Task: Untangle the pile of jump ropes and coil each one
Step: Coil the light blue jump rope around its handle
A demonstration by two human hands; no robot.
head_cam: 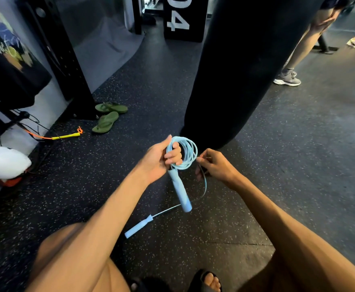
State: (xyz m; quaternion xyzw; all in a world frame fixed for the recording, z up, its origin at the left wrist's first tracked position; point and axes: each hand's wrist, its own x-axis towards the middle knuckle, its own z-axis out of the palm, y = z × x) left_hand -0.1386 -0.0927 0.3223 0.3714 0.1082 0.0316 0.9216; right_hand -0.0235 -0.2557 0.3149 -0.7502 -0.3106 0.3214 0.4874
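- The left hand (158, 160) grips a coil of light blue jump rope (186, 153); its fingers (173, 154) pass through the loops and curl shut around them, thumb up beside the coil's top.
- One blue handle (179, 189) hangs tilted just below that fist.
- The right hand (216, 166) sits just right of the coil, its thumb and forefinger pressed together, pinching the loose strand (205, 186).
- That strand drops from the pinch to the speckled floor (256, 186) and runs to the second blue handle (138, 226), lying flat between the knees.
- A yellow-handled rope (66, 136) lies well apart at left, near green sandals (108, 116).
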